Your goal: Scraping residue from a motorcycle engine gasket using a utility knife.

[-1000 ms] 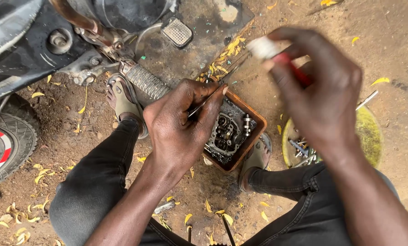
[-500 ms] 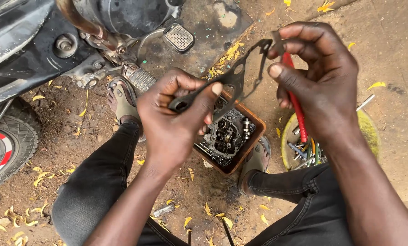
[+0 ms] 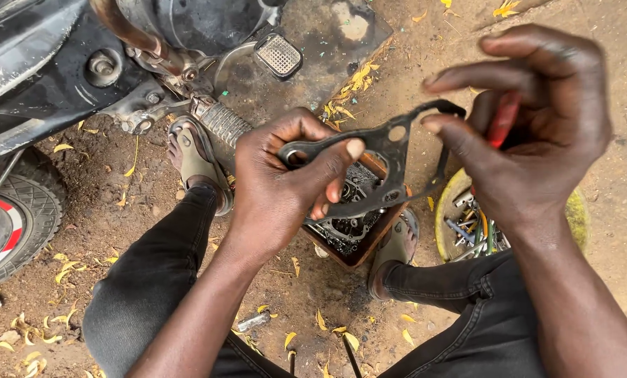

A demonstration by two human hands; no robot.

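Motorcycle [image 3: 61,77] at upper left, on bare dirt. Its tyre [image 3: 12,217] sits below it at the left edge; ribbed footpeg [image 3: 219,122] and square pedal [image 3: 278,54] to its right. Brown tray [image 3: 366,245] of engine parts lower right of motorcycle; yellow bowl [image 3: 446,210] of bolts farther right.

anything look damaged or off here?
The dark gasket held between the left hand and right hand looks bent, its thin right loop sagging out of flat. Whether it is torn I cannot tell. The brown tray of metal parts looks normal.
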